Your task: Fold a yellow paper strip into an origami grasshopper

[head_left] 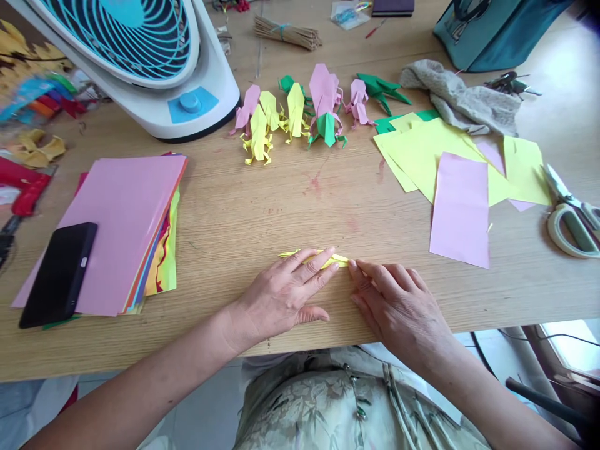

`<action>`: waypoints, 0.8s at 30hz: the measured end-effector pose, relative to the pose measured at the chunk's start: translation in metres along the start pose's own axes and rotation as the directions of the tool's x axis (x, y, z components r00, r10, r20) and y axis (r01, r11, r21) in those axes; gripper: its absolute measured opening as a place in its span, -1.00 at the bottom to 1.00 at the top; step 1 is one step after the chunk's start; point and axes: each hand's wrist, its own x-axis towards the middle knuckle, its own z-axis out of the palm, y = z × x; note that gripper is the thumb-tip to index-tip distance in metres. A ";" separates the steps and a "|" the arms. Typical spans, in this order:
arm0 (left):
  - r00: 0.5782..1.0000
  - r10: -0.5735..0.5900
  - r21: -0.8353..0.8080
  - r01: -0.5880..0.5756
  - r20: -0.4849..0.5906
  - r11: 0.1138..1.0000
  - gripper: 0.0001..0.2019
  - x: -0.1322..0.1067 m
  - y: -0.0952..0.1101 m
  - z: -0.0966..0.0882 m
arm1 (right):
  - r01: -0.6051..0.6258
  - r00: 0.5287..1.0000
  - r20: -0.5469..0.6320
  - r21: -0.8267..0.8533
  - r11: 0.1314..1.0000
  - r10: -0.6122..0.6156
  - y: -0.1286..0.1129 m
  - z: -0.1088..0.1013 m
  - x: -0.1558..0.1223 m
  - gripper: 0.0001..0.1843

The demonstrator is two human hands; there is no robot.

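Observation:
A narrow strip of folded yellow paper (339, 258) lies near the front edge of the wooden table. My left hand (288, 290) rests over it with fingers stretched out, pressing it to the tabletop and covering much of its middle. At its right end, my right hand (398, 303) pinches the tip between thumb and forefinger. Farther back stand several folded paper figures: yellow ones (259, 134), pink ones (323, 90) and green ones (382, 90).
On the left are a stack of coloured paper (135, 206) with a black phone (59, 275) on it, and a white fan (210, 81). Loose yellow sheets (435, 147), a pink sheet (462, 212), scissors (574, 219), a grey cloth (464, 94) and a teal bag (497, 31) occupy the right.

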 end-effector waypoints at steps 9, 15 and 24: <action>0.999 -0.010 0.083 0.007 0.034 0.997 -0.25 0.006 0.011 -0.003 | 0.003 1.000 -0.010 -0.002 1.000 -0.003 0.000 -0.001 0.001 -0.57; 0.996 -0.082 0.036 0.081 0.032 0.996 -0.13 0.009 0.020 -0.002 | -0.008 1.000 0.004 0.014 1.000 0.008 0.000 0.000 0.000 -0.60; 0.970 -0.193 -0.008 0.197 0.150 0.980 -0.15 0.014 0.036 -0.004 | -0.009 1.000 0.005 0.018 1.000 0.009 0.000 -0.001 0.000 -0.56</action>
